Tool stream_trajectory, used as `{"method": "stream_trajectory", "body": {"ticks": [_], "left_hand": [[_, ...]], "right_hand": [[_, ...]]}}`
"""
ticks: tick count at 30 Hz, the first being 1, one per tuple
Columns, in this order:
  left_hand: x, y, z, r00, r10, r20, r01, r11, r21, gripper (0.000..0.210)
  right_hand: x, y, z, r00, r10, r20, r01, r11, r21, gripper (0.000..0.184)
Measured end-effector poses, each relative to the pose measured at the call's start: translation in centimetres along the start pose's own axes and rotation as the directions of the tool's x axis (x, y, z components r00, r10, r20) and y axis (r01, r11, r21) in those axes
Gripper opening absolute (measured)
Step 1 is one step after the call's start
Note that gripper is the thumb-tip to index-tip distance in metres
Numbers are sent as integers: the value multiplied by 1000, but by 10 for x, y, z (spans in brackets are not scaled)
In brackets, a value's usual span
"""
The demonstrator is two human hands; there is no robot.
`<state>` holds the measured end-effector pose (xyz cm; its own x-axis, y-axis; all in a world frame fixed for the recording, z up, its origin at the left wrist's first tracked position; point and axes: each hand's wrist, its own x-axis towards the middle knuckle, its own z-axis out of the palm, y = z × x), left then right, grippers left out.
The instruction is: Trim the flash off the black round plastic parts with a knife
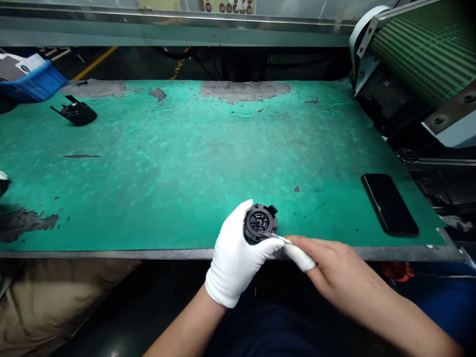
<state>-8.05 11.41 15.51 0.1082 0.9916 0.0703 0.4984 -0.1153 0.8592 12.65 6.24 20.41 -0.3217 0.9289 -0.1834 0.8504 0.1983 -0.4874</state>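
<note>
My left hand (238, 248), in a white glove, is closed around a round black plastic part (260, 222) with concentric rings and a small tab on its rim. It holds the part above the front edge of the green mat. In my bare right hand (323, 260), whose thumb wears a white covering, a slim pale metal tool (277, 239) is pinched. The tool's tip reaches the lower face of the black part, close to my left thumb. Whether it is a blade or tweezers cannot be made out.
The green mat (193, 163) is worn grey in patches. A black phone (390, 204) lies at right, below a green conveyor belt (427, 49). Another black part (79, 112) and a blue bin (35, 82) are at far left. Someone's khaki-clad leg (55, 302) shows at lower left.
</note>
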Motion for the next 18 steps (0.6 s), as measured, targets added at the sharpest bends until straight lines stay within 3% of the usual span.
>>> {"method": "stream_trajectory", "body": {"ticks": [4, 7, 11, 14, 18], "left_hand": [[-1, -1, 1, 1000, 9, 3, -9, 1000, -23, 90], [-2, 0, 1, 1000, 9, -8, -9, 1000, -11, 91], [-4, 1, 0, 1000, 8, -14, -8, 1000, 26, 89], [-6, 1, -1, 999, 46, -26, -45, 999, 26, 83], [-5, 0, -1, 992, 114, -61, -111, 993, 49, 80]], "right_hand": [[0, 1, 6, 994, 21, -104, -29, 997, -73, 47], [0, -2, 12, 998, 40, -48, -43, 997, -68, 48], [1, -5, 5, 999, 16, 42, -18, 998, 60, 42], [4, -3, -6, 1000, 3, -30, 0, 993, 118, 40], [13, 6, -10, 996, -18, -86, 22, 999, 46, 41]]}}
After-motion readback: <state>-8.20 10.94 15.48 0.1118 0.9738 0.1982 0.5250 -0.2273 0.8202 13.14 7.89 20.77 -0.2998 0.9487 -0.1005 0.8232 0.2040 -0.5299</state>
